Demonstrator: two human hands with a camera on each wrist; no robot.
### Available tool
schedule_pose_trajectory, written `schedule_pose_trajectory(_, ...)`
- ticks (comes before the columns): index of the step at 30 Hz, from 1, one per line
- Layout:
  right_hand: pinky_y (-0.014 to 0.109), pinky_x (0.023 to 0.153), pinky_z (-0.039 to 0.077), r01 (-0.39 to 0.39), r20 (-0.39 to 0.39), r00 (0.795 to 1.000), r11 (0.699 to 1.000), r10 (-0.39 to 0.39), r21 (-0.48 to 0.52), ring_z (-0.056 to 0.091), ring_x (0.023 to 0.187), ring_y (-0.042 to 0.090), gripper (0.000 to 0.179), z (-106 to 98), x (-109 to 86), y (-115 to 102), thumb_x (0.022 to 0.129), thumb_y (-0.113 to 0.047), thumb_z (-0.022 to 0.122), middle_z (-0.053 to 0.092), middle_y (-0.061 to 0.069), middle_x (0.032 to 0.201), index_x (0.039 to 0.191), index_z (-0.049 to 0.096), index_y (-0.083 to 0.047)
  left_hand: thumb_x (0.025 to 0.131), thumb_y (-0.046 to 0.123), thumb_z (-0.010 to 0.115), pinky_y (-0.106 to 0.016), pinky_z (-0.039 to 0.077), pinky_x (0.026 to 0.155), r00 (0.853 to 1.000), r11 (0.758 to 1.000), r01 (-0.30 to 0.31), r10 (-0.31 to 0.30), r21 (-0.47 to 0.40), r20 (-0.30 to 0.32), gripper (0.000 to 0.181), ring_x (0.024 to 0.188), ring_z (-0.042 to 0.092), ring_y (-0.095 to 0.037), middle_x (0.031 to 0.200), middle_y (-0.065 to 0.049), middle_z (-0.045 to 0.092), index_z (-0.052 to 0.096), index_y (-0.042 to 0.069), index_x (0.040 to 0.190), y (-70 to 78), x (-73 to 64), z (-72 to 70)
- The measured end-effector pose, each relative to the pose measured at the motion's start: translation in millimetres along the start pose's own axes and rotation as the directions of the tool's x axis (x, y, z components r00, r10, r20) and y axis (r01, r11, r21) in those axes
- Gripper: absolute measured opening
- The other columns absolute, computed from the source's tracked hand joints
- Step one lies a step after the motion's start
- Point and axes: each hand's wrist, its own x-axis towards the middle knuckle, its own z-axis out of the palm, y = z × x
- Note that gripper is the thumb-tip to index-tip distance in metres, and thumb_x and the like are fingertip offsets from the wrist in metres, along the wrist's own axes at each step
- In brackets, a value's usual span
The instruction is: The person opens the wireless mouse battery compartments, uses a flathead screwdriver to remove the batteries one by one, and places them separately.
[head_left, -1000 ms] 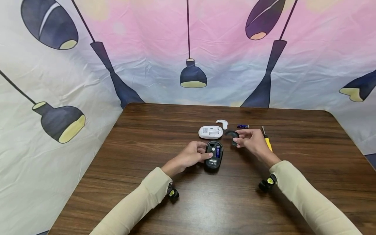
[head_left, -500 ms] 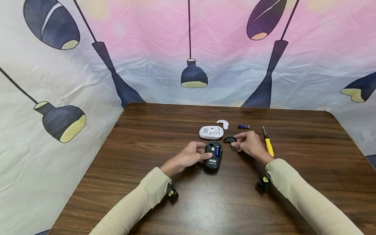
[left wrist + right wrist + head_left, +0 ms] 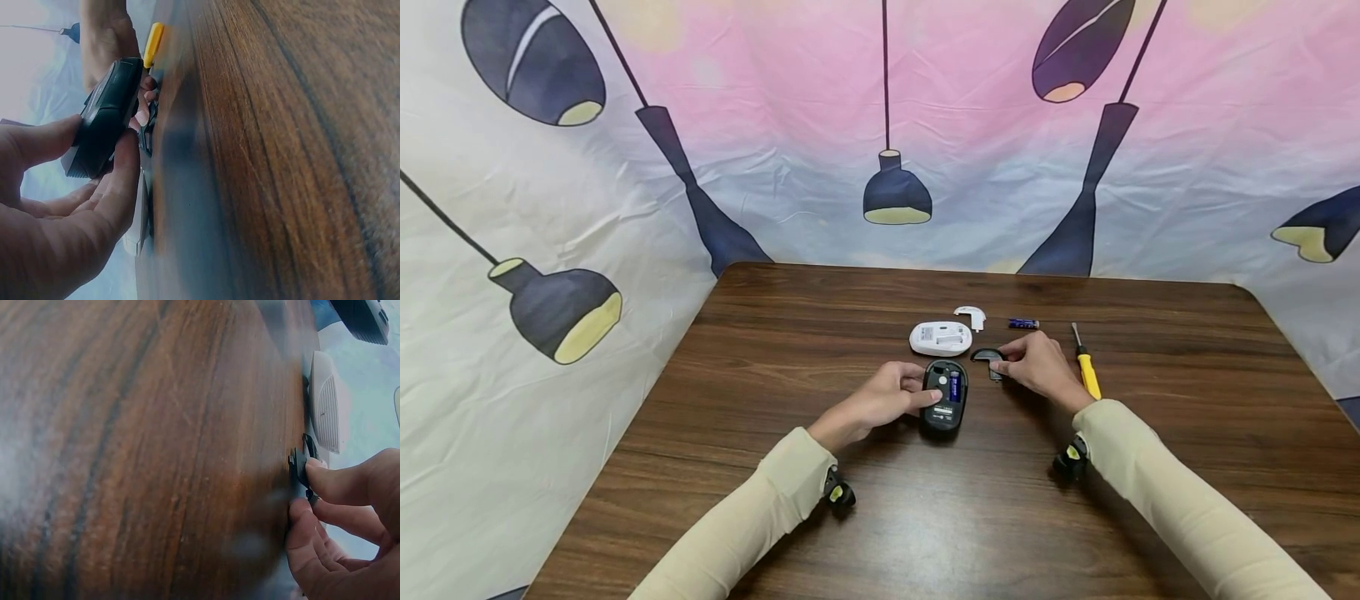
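Note:
My left hand [image 3: 887, 395] grips a black computer mouse [image 3: 942, 417], its underside turned up and its battery bay uncovered. A blue battery [image 3: 955, 387] sits in that bay. In the left wrist view the mouse [image 3: 103, 122] is held between thumb and fingers, raised off the table. My right hand [image 3: 1037, 367] pinches a black curved battery cover [image 3: 987, 357] low over the table, to the right of the mouse. The right wrist view shows thumb and fingertips on the cover [image 3: 300, 465]; whether it touches the wood I cannot tell.
Behind the black mouse lies a white mouse [image 3: 938, 338], underside up with its bay uncovered. Its white cover [image 3: 973, 317] is just beyond. A loose blue battery [image 3: 1023, 323] and a yellow-handled screwdriver [image 3: 1086, 367] lie farther right on the wooden table [image 3: 790, 333].
My right hand has brought the black cover lower and slightly nearer, turning it flatter, then tilting it a little. The left hand and the black mouse have barely moved.

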Motion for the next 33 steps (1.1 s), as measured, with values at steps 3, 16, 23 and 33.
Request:
schedule_pose_trajectory(3,0.033,0.066,0.051,0.002,0.000,1.000,1.000,-0.002,-0.007,0.064,0.085,0.025,0.036,0.6,-0.6,-0.9,0.091,-0.020,0.077,0.074,0.016,0.099,0.118,0.073,0.004,0.098,0.013,0.069,-0.038,0.059,0.092,1.000,1.000,0.004,-0.004,0.008,-0.002,0.055,0.089,0.071,-0.024,0.106,-0.016,0.070,0.045,-0.012,0.140,-1.1,0.6,-0.7)
schedule_pose_trajectory(16,0.032,0.065,0.053,0.016,-0.057,0.998,0.999,-0.013,0.046,0.064,0.077,0.021,0.030,-9.0,-3.8,0.1,0.092,-0.019,0.078,0.073,0.013,0.093,0.112,0.075,0.002,0.100,0.009,0.063,-0.037,0.063,0.084,1.000,0.993,0.014,-0.012,-0.114,0.018,0.048,0.090,0.070,-0.022,0.115,-0.021,0.066,0.044,-0.010,0.140,-2.3,-0.3,-1.8)
schedule_pose_trajectory(23,0.050,0.083,0.056,0.022,-0.098,0.995,0.998,-0.016,0.055,0.068,0.083,0.026,0.025,-31.1,-6.8,-2.6,0.094,-0.021,0.076,0.075,0.015,0.098,0.108,0.077,0.000,0.101,0.008,0.062,-0.039,0.064,0.078,1.000,0.987,0.002,0.002,-0.159,0.027,0.048,0.088,0.071,-0.025,0.117,-0.025,0.063,0.042,-0.005,0.143,-2.2,-0.7,-1.6)
schedule_pose_trajectory(33,0.060,0.085,0.051,0.032,-0.137,0.989,0.993,-0.047,-0.111,0.067,0.092,0.035,0.027,-51.6,-11.6,9.4,0.095,-0.020,0.072,0.074,0.019,0.100,0.110,0.075,0.002,0.094,0.001,0.069,-0.039,0.064,0.080,1.000,0.987,0.009,-0.006,-0.162,0.017,0.058,0.089,0.072,-0.026,0.115,-0.025,0.066,0.040,-0.007,0.143,-3.3,0.4,-2.2)
